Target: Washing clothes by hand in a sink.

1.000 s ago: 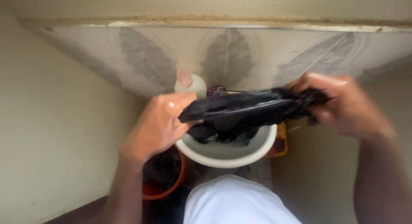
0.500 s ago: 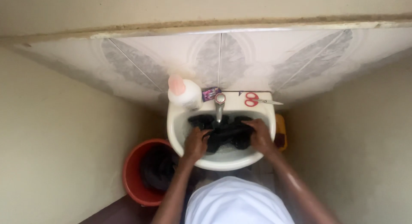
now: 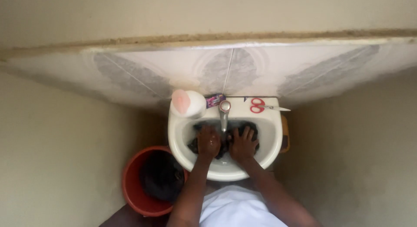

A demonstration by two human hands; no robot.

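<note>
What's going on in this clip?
A person is bent over a white sink, with both hands pressed flat on a dark cloth lying in the basin under the tap. The left hand and the right hand rest side by side on it. Red-handled scissors and a white bottle with a pink cap sit on the sink's back edge. A red bucket holding something dark stands on the floor beside it.

A white sink [image 3: 269, 144] carries the things. In its basin lies a dark wet cloth [image 3: 223, 142]. On its back rim stand a white bottle with a pink cap [image 3: 187, 103], a small purple packet [image 3: 215, 100] and red-handled scissors [image 3: 260, 106]. An orange bucket [image 3: 132, 183] stands on the floor just beside the sink.
</note>
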